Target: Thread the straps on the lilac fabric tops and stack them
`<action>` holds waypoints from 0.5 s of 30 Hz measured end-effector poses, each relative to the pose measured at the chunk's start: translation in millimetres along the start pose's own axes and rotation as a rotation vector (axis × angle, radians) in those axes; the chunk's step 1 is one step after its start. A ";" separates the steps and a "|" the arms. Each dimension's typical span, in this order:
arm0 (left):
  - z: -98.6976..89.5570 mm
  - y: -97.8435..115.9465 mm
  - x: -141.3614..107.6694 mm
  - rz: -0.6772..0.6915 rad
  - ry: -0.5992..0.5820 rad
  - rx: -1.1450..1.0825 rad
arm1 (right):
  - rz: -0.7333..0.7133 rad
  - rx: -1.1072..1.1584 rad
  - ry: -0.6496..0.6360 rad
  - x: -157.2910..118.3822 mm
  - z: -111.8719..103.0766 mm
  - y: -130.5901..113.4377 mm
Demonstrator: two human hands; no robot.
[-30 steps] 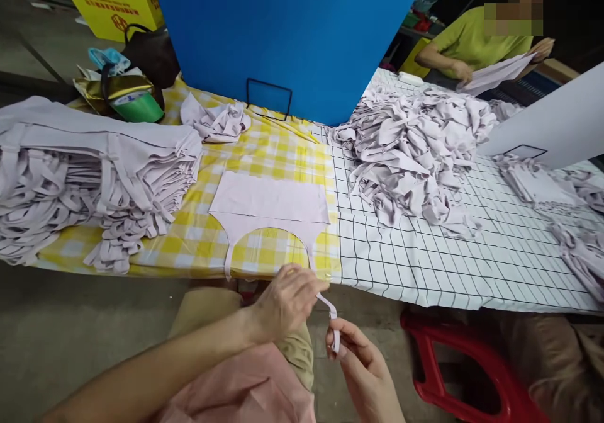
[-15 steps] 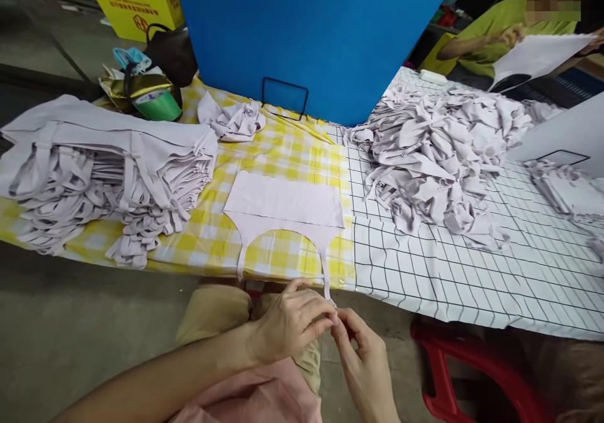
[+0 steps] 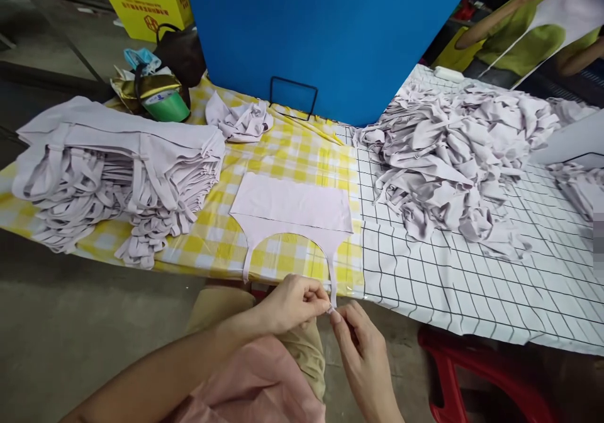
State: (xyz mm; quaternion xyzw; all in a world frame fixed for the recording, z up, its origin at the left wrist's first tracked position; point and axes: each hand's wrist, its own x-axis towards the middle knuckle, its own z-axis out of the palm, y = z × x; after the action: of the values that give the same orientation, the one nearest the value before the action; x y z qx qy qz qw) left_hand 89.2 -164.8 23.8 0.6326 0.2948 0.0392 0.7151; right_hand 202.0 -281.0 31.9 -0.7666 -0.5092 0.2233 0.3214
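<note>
Nearest, on the wearer's side of a flat, pale-lilac fabric garment piece with two narrow straps (image 3: 292,206): pink cloth top (image 3: 264,379). Right hand (image 3: 365,350) just off the piece's near edge, thumb and forefinger pinching the end of its right strap, other fingers curled in. Left hand (image 3: 297,302) beside it, thumb and forefinger pinching the same strap end, remaining fingers bent; whether the two hands' fingertips touch, cannot tell. Red plastic stool (image 3: 447,376) to the right of the piece, lower than it. Garment piece itself lies smooth on a yellow-and-white checked cloth (image 3: 325,158), straps toward the wearer, left one reaching the table edge. Left of it, a thick stack of like lilac pieces (image 3: 117,140), straps hanging in loops; right of it, a white cloth with black grid lines (image 3: 415,284) bearing a loose lilac heap (image 3: 453,140). Beyond it: a crumpled lilac piece (image 3: 238,119), then a tall, smooth blue panel (image 3: 325,39). Farthest, past the piece to the right, a co-worker in a yellow-green shirt (image 3: 514,45) holds up a pale strapped piece (image 3: 566,14).
</note>
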 end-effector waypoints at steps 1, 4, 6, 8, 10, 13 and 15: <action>-2.9 1.6 1.0 -0.056 -0.036 -0.061 | 0.000 0.013 0.004 2.4 0.4 0.1; -7.9 3.1 3.9 -0.134 -0.032 -0.100 | -0.040 0.037 0.071 8.3 4.6 2.9; -9.1 3.4 5.7 -0.140 0.014 -0.094 | -0.082 0.022 0.095 11.0 9.7 6.2; -10.3 4.1 7.6 -0.131 0.059 -0.090 | -0.118 0.002 0.067 13.7 15.5 8.8; -12.6 4.8 10.3 -0.125 0.095 -0.084 | -0.141 -0.002 0.029 17.9 21.0 9.7; -18.5 5.7 15.7 -0.153 0.126 -0.109 | -0.225 -0.038 0.049 28.2 26.2 7.4; -24.0 7.0 19.2 -0.171 0.107 -0.185 | -0.312 -0.097 0.083 36.6 27.1 4.3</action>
State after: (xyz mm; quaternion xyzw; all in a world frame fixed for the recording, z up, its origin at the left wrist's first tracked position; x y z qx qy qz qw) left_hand 95.9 -134.0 22.6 0.5337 0.3805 0.0389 0.7542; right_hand 200.6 -241.1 9.4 -0.7013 -0.6187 0.1140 0.3353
